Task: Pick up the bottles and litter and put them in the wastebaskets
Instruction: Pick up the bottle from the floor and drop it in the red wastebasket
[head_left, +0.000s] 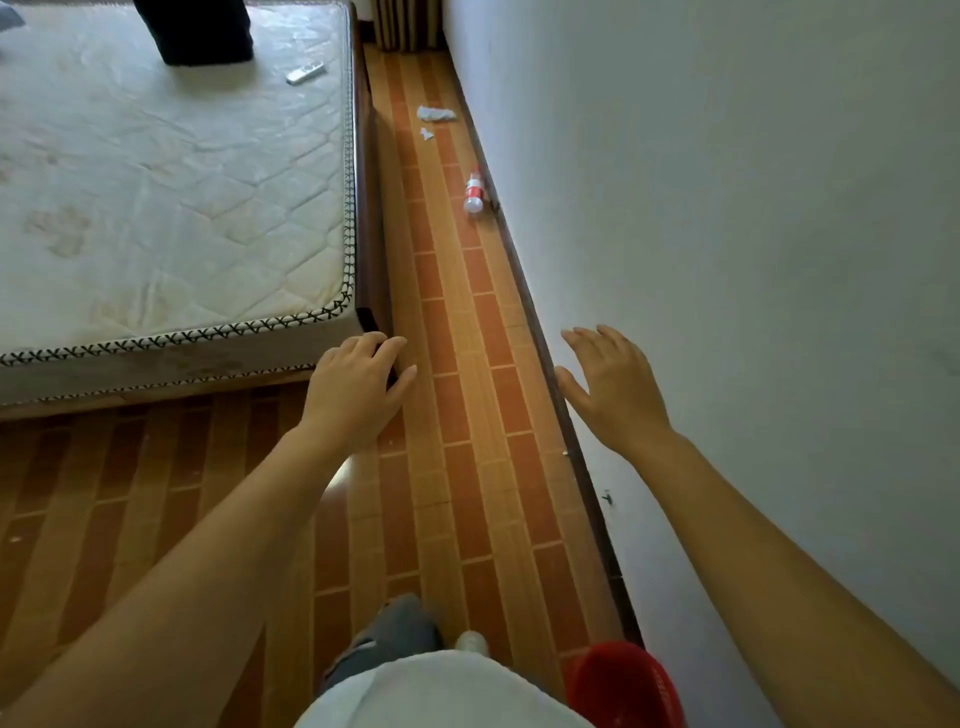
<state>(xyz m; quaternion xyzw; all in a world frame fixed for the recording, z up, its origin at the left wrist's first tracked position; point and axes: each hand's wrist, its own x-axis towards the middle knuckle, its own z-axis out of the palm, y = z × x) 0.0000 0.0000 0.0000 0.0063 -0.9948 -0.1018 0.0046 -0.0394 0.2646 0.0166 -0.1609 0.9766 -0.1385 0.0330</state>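
A clear plastic bottle (474, 192) with a red label lies on the floor strip between the bed and the wall, close to the skirting. Farther along the same strip lie a crumpled white paper (435, 113) and a smaller white scrap (426, 134). A red mesh wastebasket (623, 686) stands by the wall at the bottom, beside my feet. My left hand (358, 382) is held out in front of the bed's corner, fingers apart, holding nothing. My right hand (608, 387) is spread in front of the wall, also holding nothing. Both hands are well short of the bottle.
A bed with a bare quilted mattress (171, 182) fills the left; a white remote (305, 71) and a dark object (197, 31) lie on it. The white wall (727, 208) closes the right side. The tiled floor aisle (457, 322) between them is narrow.
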